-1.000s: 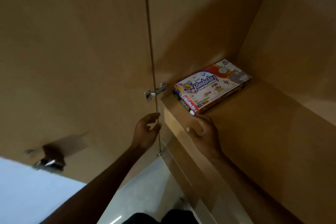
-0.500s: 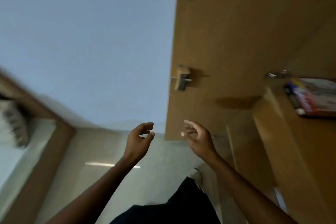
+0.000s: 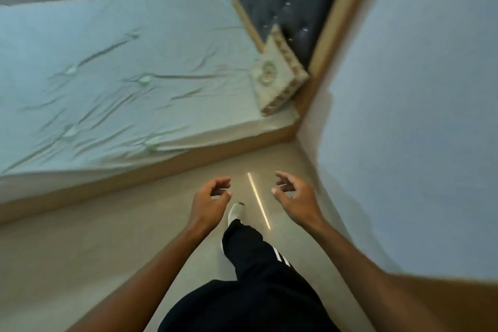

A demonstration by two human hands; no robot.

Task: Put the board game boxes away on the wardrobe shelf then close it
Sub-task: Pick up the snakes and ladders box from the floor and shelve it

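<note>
— What flanks the hands?
— Left hand (image 3: 208, 203): the bed frame (image 3: 134, 176) runs along that side. Right hand (image 3: 295, 202): the wall (image 3: 404, 116) is near.
— Open room?
— Floor (image 3: 80, 250) ahead, between those 2. 1 cushion (image 3: 275, 81) sits on the mattress corner.

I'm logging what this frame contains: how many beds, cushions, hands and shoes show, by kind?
Bed: 1
Cushion: 1
Hands: 2, left hand and right hand, both empty
Shoe: 1
Total: 5
</note>
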